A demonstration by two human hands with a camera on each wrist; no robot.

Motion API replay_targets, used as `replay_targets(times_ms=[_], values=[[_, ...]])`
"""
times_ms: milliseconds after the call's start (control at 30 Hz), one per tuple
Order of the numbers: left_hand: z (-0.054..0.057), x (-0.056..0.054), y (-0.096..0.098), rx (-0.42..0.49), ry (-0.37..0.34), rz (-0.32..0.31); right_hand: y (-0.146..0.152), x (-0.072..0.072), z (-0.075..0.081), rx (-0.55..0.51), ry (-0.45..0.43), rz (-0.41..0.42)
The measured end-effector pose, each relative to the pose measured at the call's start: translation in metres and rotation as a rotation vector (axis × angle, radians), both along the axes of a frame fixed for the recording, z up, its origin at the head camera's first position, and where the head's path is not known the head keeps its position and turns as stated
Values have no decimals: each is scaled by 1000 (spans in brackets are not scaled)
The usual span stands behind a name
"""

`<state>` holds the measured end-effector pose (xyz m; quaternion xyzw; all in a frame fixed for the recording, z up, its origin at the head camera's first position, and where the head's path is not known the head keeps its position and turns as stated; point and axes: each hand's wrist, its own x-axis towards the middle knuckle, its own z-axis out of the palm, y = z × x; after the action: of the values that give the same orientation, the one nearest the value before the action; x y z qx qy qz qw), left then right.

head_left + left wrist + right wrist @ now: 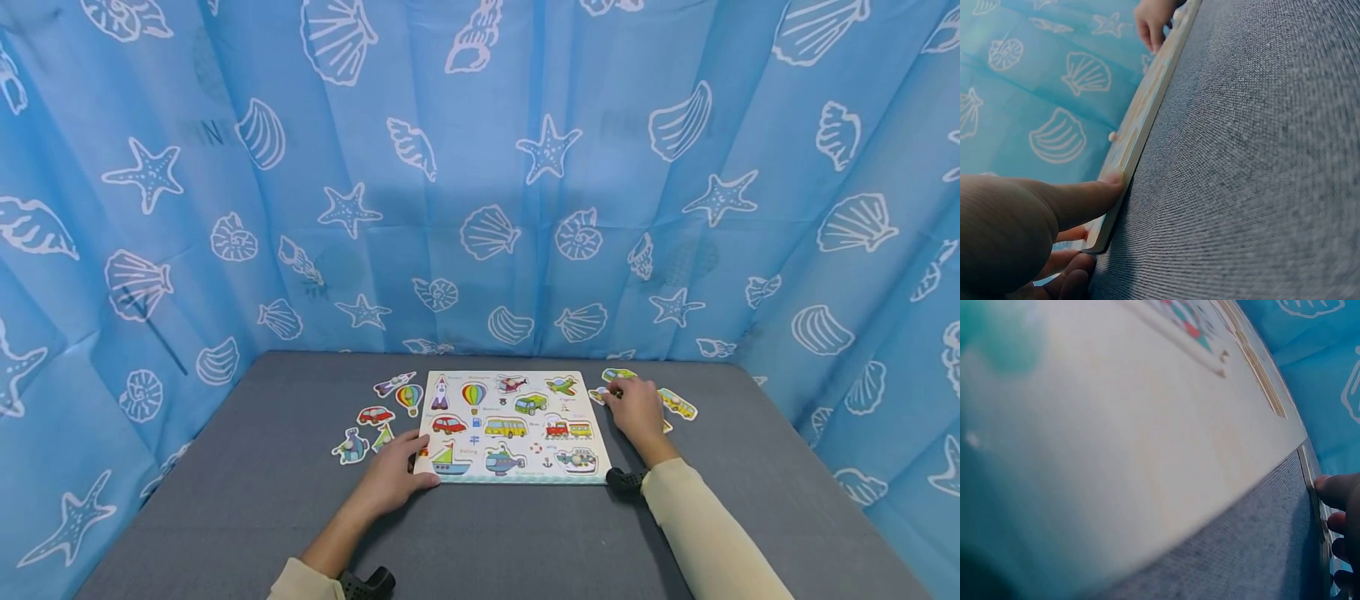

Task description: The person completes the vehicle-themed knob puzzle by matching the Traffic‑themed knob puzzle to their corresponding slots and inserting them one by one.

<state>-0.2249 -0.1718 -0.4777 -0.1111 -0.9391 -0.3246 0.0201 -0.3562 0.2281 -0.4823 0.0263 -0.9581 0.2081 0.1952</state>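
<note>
A light wooden peg puzzle board (487,457) with printed vehicles lies on the grey table. My left hand (392,477) grips its lower left corner; in the left wrist view the thumb (1088,199) lies along the top edge, with the fingers at the side. Past the board's right side, my right hand (637,415) has its fingertips on a small puzzle piece (597,396), mostly hidden by the hand. In the right wrist view, the thumb (1335,489) touches the edge of a thin piece (1307,467).
Left of the board lie loose pieces: a rocket (393,383), a balloon (408,398), a red car (375,415), a blue piece (350,447) and a sailboat (383,437). On the right are a green piece (618,374) and a yellow bus (678,404). A blue curtain (465,183) hangs behind.
</note>
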Motion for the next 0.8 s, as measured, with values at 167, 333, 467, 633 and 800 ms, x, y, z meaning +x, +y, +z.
replay_targets(times_ms=[167, 333, 467, 633, 800], values=[[1, 0, 0, 5, -9, 2, 0, 0, 1, 9, -12, -8], [1, 0, 0, 8, -10, 4, 0, 0, 4, 15, -37, -20], [1, 1, 0, 9, -6, 6, 0, -3, 7, 24, -49, -20], [1, 0, 0, 9, 1, 3, 0, -6, 13, 24, -79, -25], [0, 0, 0, 11, -6, -1, -4, -8, 21, -3, -126, -25]])
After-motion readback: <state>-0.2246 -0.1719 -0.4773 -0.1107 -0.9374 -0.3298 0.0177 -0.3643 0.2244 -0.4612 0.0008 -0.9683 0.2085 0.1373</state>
